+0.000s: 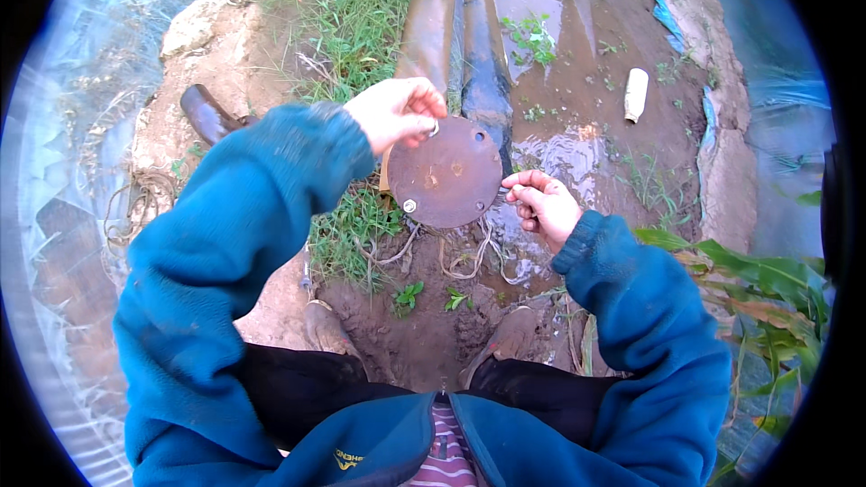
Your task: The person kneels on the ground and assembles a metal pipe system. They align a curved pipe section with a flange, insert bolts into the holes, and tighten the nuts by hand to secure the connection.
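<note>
A round, rusty metal plate (456, 158) with bolt holes sits midway between the two bare hands, above muddy ground (428, 334). The left hand (395, 114) has its thumb and fingers curled at the plate's upper-left rim, about a small pale metal piece (434, 127); whether it grips or only touches that piece, I cannot tell. The right hand (544, 206), fingers bent in against the thumb, is just beside the right rim, its contents unclear. A bolt (409, 206) fills the lower-left hole. The blue jacket (203, 252) bears a yellow emblem with small lettering (347, 460).
</note>
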A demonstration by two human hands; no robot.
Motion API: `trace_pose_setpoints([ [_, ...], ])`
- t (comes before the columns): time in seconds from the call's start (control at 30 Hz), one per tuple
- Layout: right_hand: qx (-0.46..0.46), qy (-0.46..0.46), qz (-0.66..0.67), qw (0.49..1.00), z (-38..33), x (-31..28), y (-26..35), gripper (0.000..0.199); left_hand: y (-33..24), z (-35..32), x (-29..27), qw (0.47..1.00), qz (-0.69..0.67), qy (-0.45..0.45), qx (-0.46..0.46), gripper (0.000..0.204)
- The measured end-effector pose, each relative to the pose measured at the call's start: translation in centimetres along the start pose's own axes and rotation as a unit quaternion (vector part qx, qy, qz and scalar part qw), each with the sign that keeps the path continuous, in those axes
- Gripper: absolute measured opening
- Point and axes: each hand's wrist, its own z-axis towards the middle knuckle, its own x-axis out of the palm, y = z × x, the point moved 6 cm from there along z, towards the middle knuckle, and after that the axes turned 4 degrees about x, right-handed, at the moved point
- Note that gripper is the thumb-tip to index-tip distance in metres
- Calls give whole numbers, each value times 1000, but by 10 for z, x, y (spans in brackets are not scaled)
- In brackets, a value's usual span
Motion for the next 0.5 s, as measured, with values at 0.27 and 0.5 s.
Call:
trace_pose_setpoints([
  [0.27,-381,-47,-278,881,-2,14,40,41,12,16,38,973,232,-3,-5,13],
  [0.5,-383,-39,-276,881,49,2,62,57,8,3,94,886,438,-47,145,14],
])
